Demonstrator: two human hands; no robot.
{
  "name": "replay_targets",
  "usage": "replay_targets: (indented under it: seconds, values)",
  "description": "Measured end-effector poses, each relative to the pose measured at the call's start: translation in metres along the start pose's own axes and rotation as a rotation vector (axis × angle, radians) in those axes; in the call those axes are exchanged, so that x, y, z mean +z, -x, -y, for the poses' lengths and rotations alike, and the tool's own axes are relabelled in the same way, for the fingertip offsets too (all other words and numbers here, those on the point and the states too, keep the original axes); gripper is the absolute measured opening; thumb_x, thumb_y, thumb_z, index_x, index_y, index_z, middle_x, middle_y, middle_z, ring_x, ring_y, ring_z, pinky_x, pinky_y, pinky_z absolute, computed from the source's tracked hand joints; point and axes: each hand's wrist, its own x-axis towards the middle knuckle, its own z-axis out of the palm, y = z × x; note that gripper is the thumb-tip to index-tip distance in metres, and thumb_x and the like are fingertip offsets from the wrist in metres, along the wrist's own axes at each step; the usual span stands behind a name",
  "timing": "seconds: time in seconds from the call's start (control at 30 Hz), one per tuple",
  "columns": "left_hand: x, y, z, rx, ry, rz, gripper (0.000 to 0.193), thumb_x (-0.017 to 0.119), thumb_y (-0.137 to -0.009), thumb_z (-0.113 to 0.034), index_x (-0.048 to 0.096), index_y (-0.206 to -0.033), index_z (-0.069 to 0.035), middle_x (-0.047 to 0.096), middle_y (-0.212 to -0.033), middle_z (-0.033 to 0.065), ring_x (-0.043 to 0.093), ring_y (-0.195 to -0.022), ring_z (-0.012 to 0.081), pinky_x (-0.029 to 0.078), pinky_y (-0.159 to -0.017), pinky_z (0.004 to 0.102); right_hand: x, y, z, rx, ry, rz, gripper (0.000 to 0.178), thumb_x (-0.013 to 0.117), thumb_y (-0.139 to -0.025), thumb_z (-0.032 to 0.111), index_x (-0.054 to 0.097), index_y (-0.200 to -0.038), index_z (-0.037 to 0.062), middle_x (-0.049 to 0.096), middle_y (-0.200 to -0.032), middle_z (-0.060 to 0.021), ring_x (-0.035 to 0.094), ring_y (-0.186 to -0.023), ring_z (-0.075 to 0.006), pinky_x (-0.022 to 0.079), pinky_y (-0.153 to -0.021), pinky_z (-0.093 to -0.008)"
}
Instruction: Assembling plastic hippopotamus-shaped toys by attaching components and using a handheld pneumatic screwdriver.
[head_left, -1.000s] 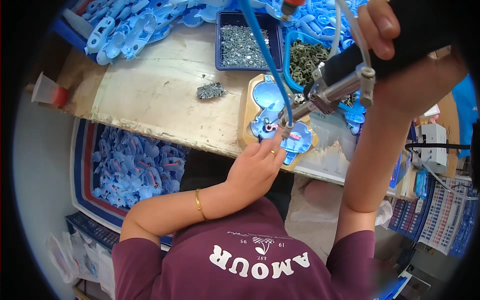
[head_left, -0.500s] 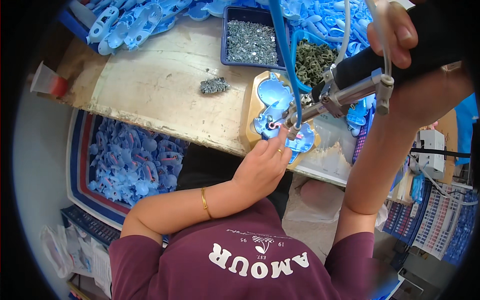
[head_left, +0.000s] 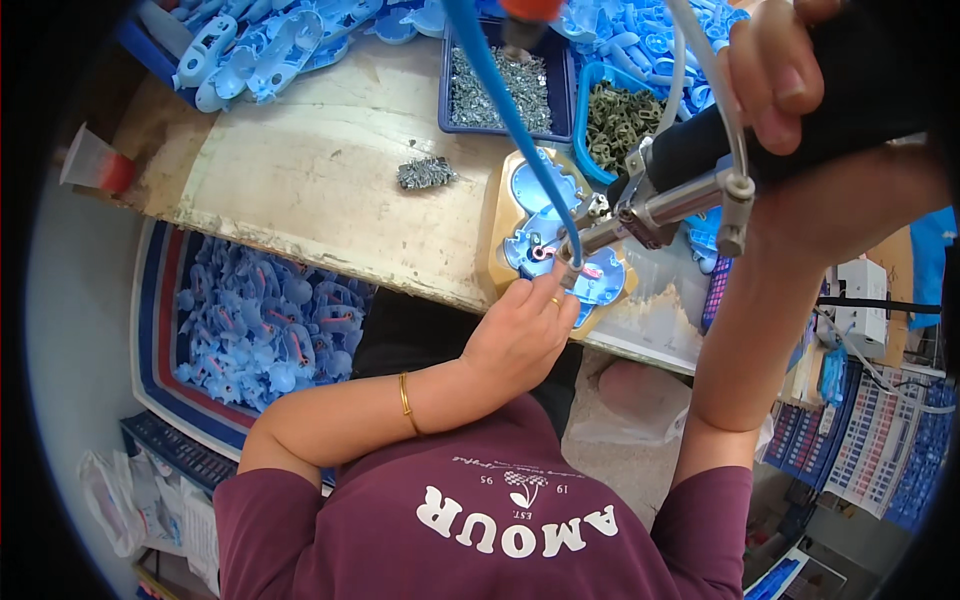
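My right hand is wrapped round the black grip of a powered screwdriver with air hoses and a metal cylinder along its side. The tool slants down to the left, its metal end over a light-blue plastic shell. That shell lies in a tan fixture at the table's front edge. My left hand reaches to the near side of the fixture, fingers bent and drawn together beside the tool's tip. The fingertips are partly hidden there. A small dark coil and pink wire show inside the shell.
Behind the fixture stand a dark-blue tray of screws and a light-blue basket of metal parts. A small screw pile lies left of it. Blue shells fill a bin below the table. A blue hose crosses the work area.
The screwdriver has shifted slightly left, and its blue hose has swung left. An orange-and-metal piece now hangs over the screw tray. My left hand has barely moved.
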Motion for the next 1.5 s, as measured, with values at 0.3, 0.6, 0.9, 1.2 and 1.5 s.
replay_targets:
  seconds: [0.3,0.6,0.9,1.2,1.5]
  values:
    - [0.002,0.002,0.000,-0.020,0.033,-0.012,0.010,0.058,-0.084,-0.014,0.057,-0.091,-0.006,0.053,-0.144,0.0311,0.056,-0.089,0.0212,0.041,-0.074,0.0316,0.000,-0.007,0.001,0.002,-0.014,0.007,0.066,0.020,-0.105,0.056,0.057,-0.102,0.0016,0.055,-0.054,-0.0046,0.044,-0.034,-0.0121,0.041,-0.037,-0.0262]
    - [0.003,0.004,0.000,0.006,-0.035,0.082,0.018,0.058,-0.085,-0.020,0.058,-0.098,-0.006,0.053,-0.142,0.0303,0.054,-0.096,0.0198,0.039,-0.079,0.0294,-0.032,-0.017,0.005,0.020,-0.017,-0.002,0.066,0.020,-0.105,0.056,0.057,-0.101,0.0019,0.056,-0.054,-0.0053,0.045,-0.033,-0.0125,0.041,-0.036,-0.0264]
    - [0.001,0.002,0.000,-0.017,0.039,0.006,0.009,0.058,-0.085,-0.012,0.056,-0.091,-0.006,0.052,-0.144,0.0314,0.060,-0.091,0.0221,0.042,-0.076,0.0317,-0.008,-0.010,0.004,0.041,-0.022,-0.003,0.066,0.020,-0.105,0.056,0.057,-0.099,0.0022,0.057,-0.054,-0.0059,0.046,-0.033,-0.0129,0.041,-0.035,-0.0267]
    - [0.003,0.004,0.001,-0.018,0.061,-0.007,0.009,0.058,-0.085,-0.012,0.056,-0.091,-0.006,0.052,-0.144,0.0322,0.061,-0.092,0.0231,0.042,-0.076,0.0322,-0.020,-0.007,-0.006,0.010,-0.064,0.085,0.070,0.021,-0.103,0.061,0.057,-0.096,0.0024,0.057,-0.053,-0.0065,0.046,-0.033,-0.0150,0.041,-0.035,-0.0281]
    - [0.002,0.001,0.002,0.004,0.052,-0.013,0.010,0.059,-0.084,-0.012,0.056,-0.091,-0.005,0.052,-0.144,0.0313,0.061,-0.101,0.0254,0.043,-0.076,0.0329,-0.016,0.003,-0.002,0.041,-0.078,0.008,0.073,0.022,-0.101,0.065,0.058,-0.093,0.0026,0.057,-0.052,-0.0067,0.047,-0.033,-0.0163,0.041,-0.035,-0.0288]
